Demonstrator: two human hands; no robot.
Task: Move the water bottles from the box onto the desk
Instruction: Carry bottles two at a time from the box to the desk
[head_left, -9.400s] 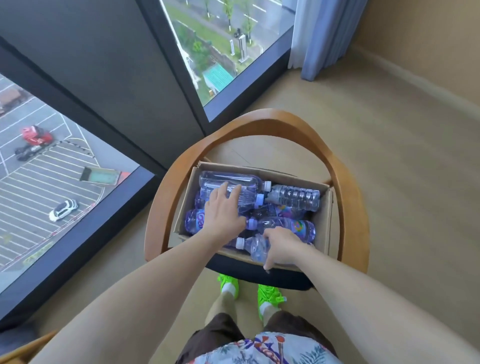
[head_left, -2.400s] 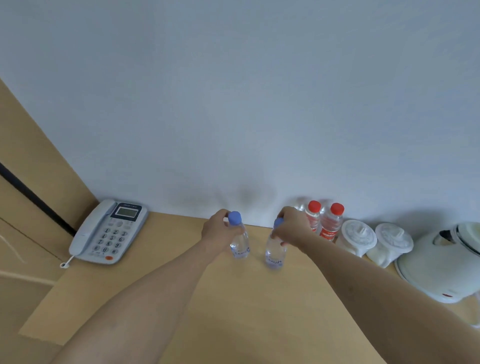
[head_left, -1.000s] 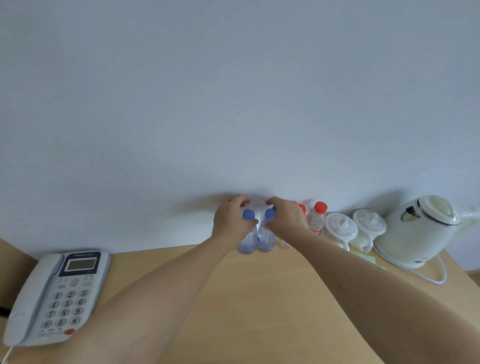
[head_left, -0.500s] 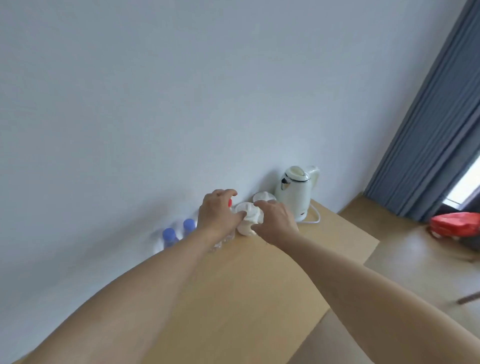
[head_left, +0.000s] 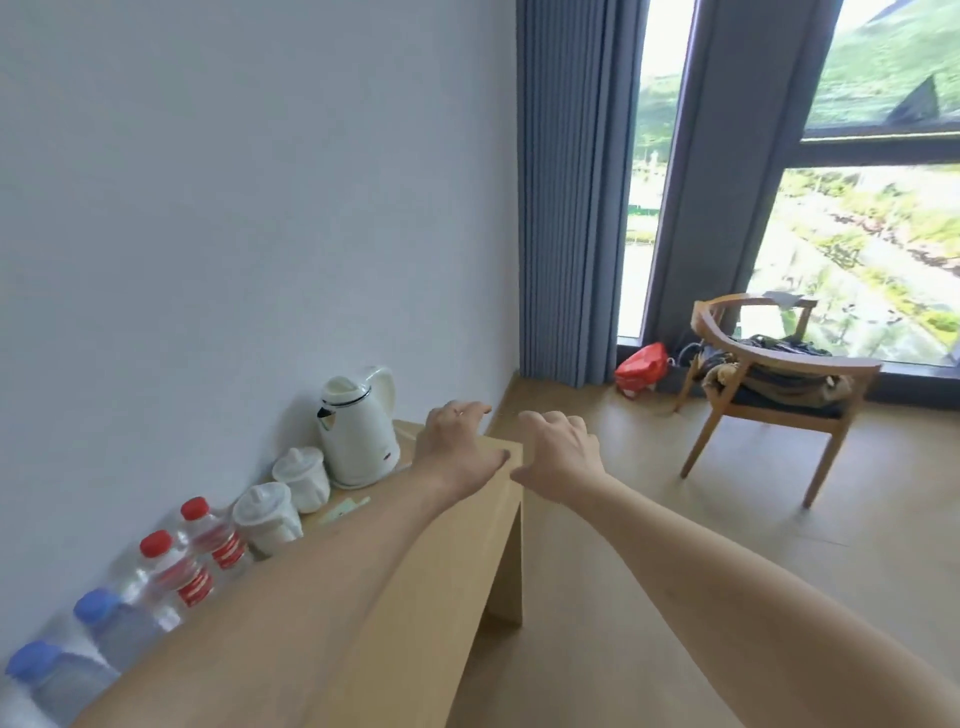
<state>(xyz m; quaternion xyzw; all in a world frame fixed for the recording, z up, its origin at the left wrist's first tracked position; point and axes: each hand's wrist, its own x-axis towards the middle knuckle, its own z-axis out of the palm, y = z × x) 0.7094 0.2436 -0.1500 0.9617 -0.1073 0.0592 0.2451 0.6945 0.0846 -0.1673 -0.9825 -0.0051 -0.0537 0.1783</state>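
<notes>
Fingers (head_left: 470, 410) of the left hand (head_left: 457, 447) and right hand (head_left: 558, 449) hang loosely curled, holding nothing, above the desk (head_left: 441, 582) end. Nearest, two blue-capped water bottles (head_left: 98, 623) stand against the wall (upright, side by side), then two red-capped bottles (head_left: 179, 566), lidded white cups (head_left: 267, 514), a white kettle (head_left: 358, 426). Farther off stands a wooden chair (head_left: 774, 384).

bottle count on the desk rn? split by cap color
4, in a row along the wall: two blue-capped bottles at the near end, then two red-capped bottles beside the white lidded cups. The left forearm may hide more.
</notes>
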